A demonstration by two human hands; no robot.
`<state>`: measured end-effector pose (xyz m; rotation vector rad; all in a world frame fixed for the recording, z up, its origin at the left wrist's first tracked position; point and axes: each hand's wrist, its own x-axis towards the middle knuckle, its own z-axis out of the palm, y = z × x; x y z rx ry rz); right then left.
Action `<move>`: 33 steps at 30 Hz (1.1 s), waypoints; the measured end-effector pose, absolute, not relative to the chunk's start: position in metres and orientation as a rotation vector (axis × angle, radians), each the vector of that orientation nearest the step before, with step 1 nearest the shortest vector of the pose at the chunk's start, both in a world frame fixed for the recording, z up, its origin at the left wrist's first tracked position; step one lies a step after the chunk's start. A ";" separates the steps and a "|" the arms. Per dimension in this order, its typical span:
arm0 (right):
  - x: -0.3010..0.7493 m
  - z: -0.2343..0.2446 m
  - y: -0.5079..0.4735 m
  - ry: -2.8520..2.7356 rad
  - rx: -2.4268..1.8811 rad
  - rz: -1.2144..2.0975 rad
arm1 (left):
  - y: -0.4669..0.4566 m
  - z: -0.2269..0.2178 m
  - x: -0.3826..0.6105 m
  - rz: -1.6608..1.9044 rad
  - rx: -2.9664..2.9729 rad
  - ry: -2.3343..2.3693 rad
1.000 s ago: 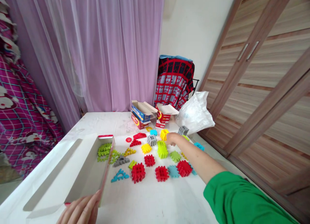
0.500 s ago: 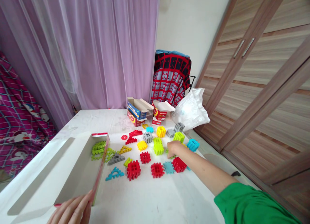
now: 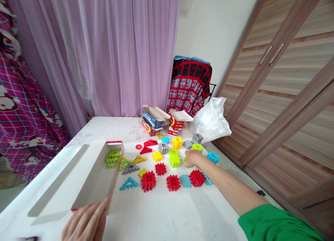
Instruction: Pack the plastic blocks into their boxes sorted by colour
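Green block (image 3: 184,160), at right hand (image 3: 192,158), partly covered

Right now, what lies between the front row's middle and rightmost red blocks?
A pale blue notched piece lies between the middle red block and the rightmost red block, in the head view.

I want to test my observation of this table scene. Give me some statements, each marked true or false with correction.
1. The left hand has its grip at the near end of the open box. True.
2. Only red pieces lie inside it. False: green pieces lie there.
3. The right hand is left of the lime-green block. False: the right hand is right of the lime-green block.
4. The blue box stands on a red box. True.
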<state>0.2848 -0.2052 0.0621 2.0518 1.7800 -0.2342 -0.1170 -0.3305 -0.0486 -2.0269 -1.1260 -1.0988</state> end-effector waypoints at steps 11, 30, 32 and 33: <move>0.155 0.144 -0.197 2.348 1.692 -0.094 | -0.344 -0.036 -0.101 -1.142 -2.041 -1.371; -0.026 0.092 -0.185 2.490 1.148 0.013 | -0.348 -0.034 -0.096 -1.209 -2.032 -1.436; -0.028 0.089 -0.181 2.475 1.125 0.005 | -0.348 -0.034 -0.096 -1.198 -2.036 -1.443; -0.026 0.089 -0.180 2.482 1.115 -0.001 | -0.349 -0.034 -0.096 -1.191 -2.042 -1.441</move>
